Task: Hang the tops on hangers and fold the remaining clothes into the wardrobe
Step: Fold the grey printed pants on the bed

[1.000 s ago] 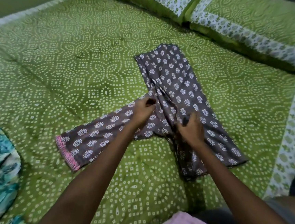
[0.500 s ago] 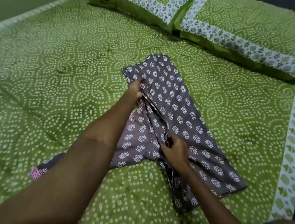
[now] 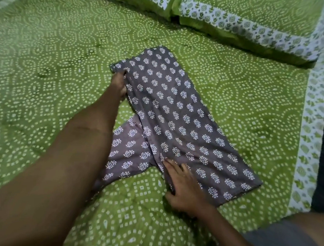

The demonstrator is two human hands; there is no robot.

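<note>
Grey printed trousers lie smooth, left hand pinching, right hand pressing.

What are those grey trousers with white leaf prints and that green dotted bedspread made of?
Grey trousers with white leaf prints: probably thin woven cotton, matte; it creases softly and lies flat. Green dotted bedspread: likely printed cotton, matte, lightly rumpled; the exact fibre cannot be told.

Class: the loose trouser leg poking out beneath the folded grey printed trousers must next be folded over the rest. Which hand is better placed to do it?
Probably the right hand: it lies flat on the trousers, beside the loose leg. The left hand grips the far corner.
</note>
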